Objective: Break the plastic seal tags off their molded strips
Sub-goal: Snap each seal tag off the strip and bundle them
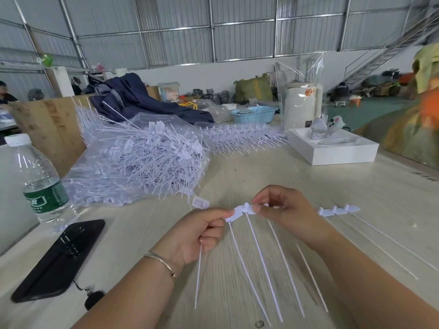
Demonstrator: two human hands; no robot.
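I hold a white molded strip of seal tags [244, 210] over the table, its long thin tails hanging toward me. My left hand [199, 233] pinches the tag at the strip's left end between thumb and forefinger, and a loose tail runs down out of its fist. My right hand [282, 212] pinches the strip just right of that tag. The rest of the strip [337, 210] sticks out past my right hand with three tags on it. A single loose tag [200, 202] lies just beyond my left hand.
A clear bag heaped with separated tags [142, 162] sits at left centre, with unbroken strips [242, 136] behind it. A water bottle [39, 181] and a black phone [59, 260] lie at left. A white box [332, 148] stands at right; a blue basket [254, 114] farther back.
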